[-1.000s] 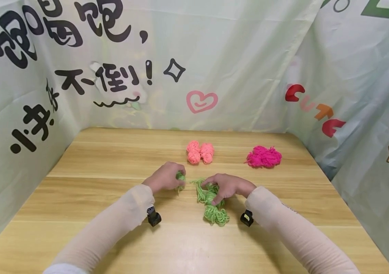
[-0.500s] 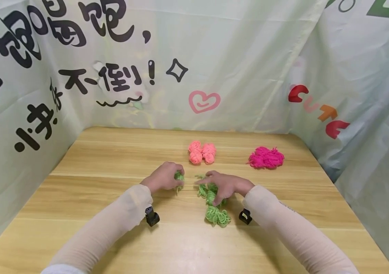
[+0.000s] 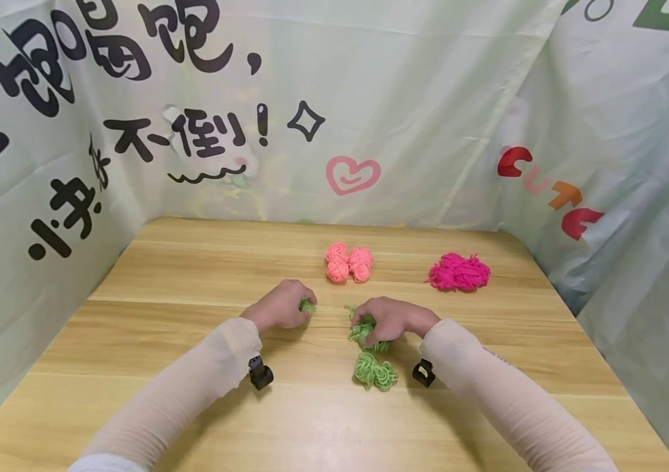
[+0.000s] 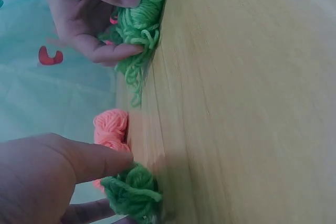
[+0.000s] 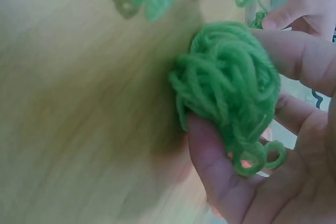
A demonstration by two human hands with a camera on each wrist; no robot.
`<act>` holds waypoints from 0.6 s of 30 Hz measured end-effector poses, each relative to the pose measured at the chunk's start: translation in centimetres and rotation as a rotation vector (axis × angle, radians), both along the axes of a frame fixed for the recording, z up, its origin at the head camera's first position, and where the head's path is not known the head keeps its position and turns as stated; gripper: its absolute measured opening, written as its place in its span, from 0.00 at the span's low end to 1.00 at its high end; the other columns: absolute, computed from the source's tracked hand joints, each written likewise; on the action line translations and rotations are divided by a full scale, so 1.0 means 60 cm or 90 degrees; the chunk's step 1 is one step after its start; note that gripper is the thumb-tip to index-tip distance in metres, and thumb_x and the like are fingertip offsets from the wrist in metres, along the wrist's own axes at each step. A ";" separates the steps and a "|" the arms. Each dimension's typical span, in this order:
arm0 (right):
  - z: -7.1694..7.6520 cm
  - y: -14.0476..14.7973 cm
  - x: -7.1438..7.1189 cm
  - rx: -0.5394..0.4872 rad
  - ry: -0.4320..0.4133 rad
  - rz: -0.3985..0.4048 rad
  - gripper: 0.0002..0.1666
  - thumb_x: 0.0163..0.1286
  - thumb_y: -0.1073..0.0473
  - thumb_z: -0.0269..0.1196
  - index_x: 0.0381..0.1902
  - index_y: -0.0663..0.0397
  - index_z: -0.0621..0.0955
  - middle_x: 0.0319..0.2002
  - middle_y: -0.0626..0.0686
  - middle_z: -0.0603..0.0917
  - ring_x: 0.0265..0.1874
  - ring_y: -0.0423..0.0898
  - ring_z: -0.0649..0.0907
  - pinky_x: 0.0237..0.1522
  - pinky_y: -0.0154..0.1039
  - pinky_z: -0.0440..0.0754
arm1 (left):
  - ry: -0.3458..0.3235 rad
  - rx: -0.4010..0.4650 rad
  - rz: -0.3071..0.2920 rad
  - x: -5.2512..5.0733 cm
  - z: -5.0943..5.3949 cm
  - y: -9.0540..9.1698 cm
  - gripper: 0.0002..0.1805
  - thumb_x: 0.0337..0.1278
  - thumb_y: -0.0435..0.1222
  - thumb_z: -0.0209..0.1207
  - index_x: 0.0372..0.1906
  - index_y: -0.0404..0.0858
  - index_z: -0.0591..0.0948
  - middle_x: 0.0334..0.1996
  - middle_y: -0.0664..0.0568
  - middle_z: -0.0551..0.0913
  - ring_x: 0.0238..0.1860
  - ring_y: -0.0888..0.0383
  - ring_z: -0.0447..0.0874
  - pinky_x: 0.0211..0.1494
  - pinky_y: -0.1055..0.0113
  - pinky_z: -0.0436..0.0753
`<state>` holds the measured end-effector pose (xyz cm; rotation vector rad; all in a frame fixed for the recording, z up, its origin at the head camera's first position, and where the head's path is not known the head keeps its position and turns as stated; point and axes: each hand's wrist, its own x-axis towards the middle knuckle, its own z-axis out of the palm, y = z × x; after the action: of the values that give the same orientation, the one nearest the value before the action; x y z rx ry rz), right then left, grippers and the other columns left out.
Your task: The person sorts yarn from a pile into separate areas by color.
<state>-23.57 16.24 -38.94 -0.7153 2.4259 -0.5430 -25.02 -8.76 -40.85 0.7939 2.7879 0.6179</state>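
Observation:
My left hand (image 3: 281,305) pinches a small ball of green yarn (image 4: 134,192) between thumb and fingers, low over the wooden table (image 3: 322,419). To its right, my right hand (image 3: 398,318) grips a larger bundle of green yarn (image 3: 363,334). The right wrist view shows the thumb and fingers around the rounded end of this bundle (image 5: 228,74), with loose loops hanging toward the palm. Another clump of green yarn (image 3: 375,372) lies just in front of the right hand. Whether it joins the gripped bundle, I cannot tell.
Coral-pink yarn balls (image 3: 348,262) sit behind the hands, near the table's middle. Magenta yarn (image 3: 458,272) lies at the back right. Printed cloth curtains (image 3: 417,131) stand around the back and sides of the table.
My right hand's fingers, stretched out over the green yarn half a second ago, have curled in around it. Yarn at the bundle's left has drawn in. My left hand has hardly moved.

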 end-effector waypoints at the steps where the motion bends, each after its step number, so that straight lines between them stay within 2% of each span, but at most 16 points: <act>1: -0.001 0.000 0.000 -0.001 -0.002 -0.001 0.16 0.56 0.64 0.71 0.42 0.45 0.82 0.52 0.52 0.78 0.57 0.55 0.74 0.61 0.58 0.68 | 0.002 0.003 -0.001 0.001 -0.001 -0.001 0.10 0.56 0.36 0.66 0.43 0.38 0.85 0.34 0.52 0.80 0.33 0.56 0.70 0.32 0.67 0.71; 5: -0.003 0.002 -0.001 -0.011 -0.009 -0.005 0.15 0.55 0.64 0.70 0.40 0.46 0.81 0.49 0.51 0.78 0.53 0.52 0.75 0.57 0.56 0.71 | 0.005 0.015 0.007 0.001 -0.003 -0.005 0.07 0.56 0.36 0.67 0.37 0.38 0.82 0.29 0.53 0.76 0.31 0.56 0.70 0.30 0.68 0.71; 8: -0.006 0.004 -0.004 -0.022 -0.008 -0.011 0.15 0.54 0.64 0.70 0.39 0.45 0.81 0.46 0.50 0.78 0.49 0.50 0.75 0.55 0.55 0.73 | -0.015 0.028 0.027 0.000 -0.001 -0.008 0.05 0.56 0.33 0.65 0.37 0.39 0.80 0.29 0.53 0.75 0.30 0.56 0.70 0.28 0.69 0.71; 11: -0.011 0.009 -0.007 -0.035 -0.008 -0.022 0.15 0.54 0.63 0.69 0.40 0.45 0.81 0.45 0.50 0.78 0.46 0.50 0.74 0.50 0.51 0.74 | -0.053 0.060 0.050 0.000 0.000 -0.012 0.05 0.57 0.32 0.64 0.38 0.40 0.79 0.29 0.52 0.76 0.28 0.56 0.71 0.27 0.68 0.72; 16: -0.013 0.012 -0.010 -0.068 -0.035 -0.051 0.14 0.56 0.64 0.67 0.40 0.46 0.81 0.44 0.51 0.77 0.34 0.47 0.75 0.35 0.43 0.76 | -0.123 0.141 0.087 0.001 -0.004 -0.021 0.09 0.58 0.32 0.62 0.44 0.40 0.78 0.39 0.49 0.78 0.32 0.55 0.74 0.33 0.66 0.76; 18: -0.012 0.012 -0.010 -0.088 -0.045 -0.059 0.14 0.56 0.64 0.66 0.41 0.47 0.82 0.44 0.52 0.77 0.32 0.46 0.75 0.34 0.41 0.76 | -0.136 0.164 0.097 0.001 -0.005 -0.025 0.11 0.58 0.32 0.62 0.46 0.40 0.78 0.44 0.48 0.78 0.35 0.55 0.75 0.36 0.65 0.77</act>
<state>-24.18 16.96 -39.67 -0.6304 2.3819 -0.7661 -24.96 -10.27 -41.13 0.5237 2.6197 1.0402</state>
